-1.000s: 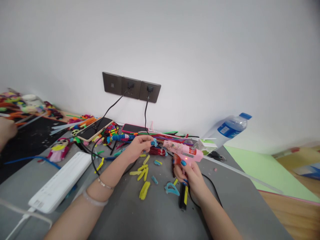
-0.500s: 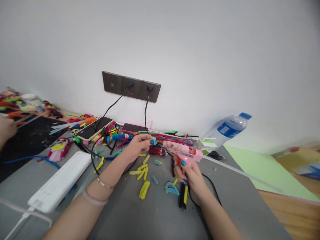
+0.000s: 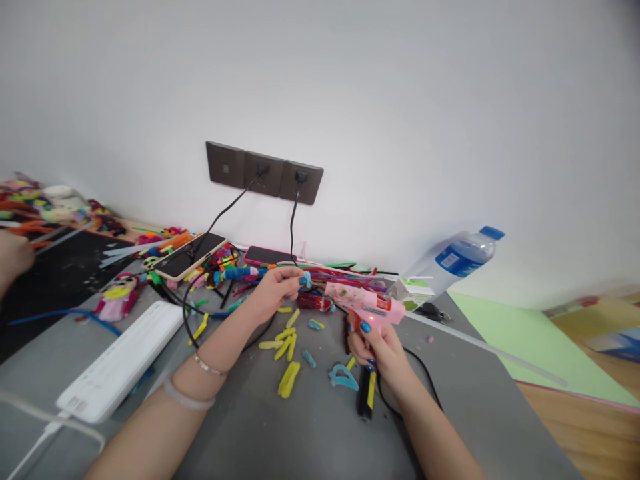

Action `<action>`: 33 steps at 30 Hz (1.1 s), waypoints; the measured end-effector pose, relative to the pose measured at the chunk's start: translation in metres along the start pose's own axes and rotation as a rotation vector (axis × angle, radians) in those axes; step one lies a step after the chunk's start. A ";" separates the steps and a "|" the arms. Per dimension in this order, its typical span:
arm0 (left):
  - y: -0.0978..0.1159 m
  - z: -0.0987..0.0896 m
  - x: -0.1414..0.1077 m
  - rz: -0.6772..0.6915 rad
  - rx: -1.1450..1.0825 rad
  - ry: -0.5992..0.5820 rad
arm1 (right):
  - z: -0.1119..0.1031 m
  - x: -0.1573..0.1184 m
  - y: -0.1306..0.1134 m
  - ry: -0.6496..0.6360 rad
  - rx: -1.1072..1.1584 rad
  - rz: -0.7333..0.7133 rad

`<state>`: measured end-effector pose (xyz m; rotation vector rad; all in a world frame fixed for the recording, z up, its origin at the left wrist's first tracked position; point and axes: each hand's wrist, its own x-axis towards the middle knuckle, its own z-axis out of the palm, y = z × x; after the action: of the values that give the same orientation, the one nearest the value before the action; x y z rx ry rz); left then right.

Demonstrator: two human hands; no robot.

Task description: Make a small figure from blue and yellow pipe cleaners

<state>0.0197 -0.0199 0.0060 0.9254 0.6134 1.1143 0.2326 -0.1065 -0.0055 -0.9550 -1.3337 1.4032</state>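
My left hand pinches a small light-blue fuzzy piece between thumb and fingertips. Wrapped round the handle of a pink hot glue gun, my right hand points its nozzle left, at or very close to the blue piece. I cannot tell whether the two touch. A small light glows on the gun. On the grey table below lie several yellow fuzzy strips, a light-blue loop and a black and yellow cutter. Behind the nozzle is a dark red bundle.
A white power strip lies at left, near a small pink doll. Phones and coloured pipe cleaners line the wall under the sockets. A water bottle leans at right. Another person's hand shows at far left.
The glue gun's nozzle and the blue piece have come slightly closer together. Both hands keep their grips, and the table items lie as before.
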 end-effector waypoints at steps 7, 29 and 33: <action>-0.001 -0.001 0.002 0.011 -0.016 0.042 | -0.003 0.000 0.001 -0.038 -0.012 -0.009; 0.000 0.000 -0.002 -0.052 0.141 -0.039 | -0.007 0.000 -0.002 -0.010 -0.019 -0.031; 0.000 0.000 -0.002 -0.051 0.129 -0.040 | -0.007 0.000 -0.002 -0.015 -0.018 -0.029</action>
<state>0.0191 -0.0219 0.0061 1.0348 0.6786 1.0174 0.2397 -0.1049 -0.0042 -0.9355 -1.3685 1.3811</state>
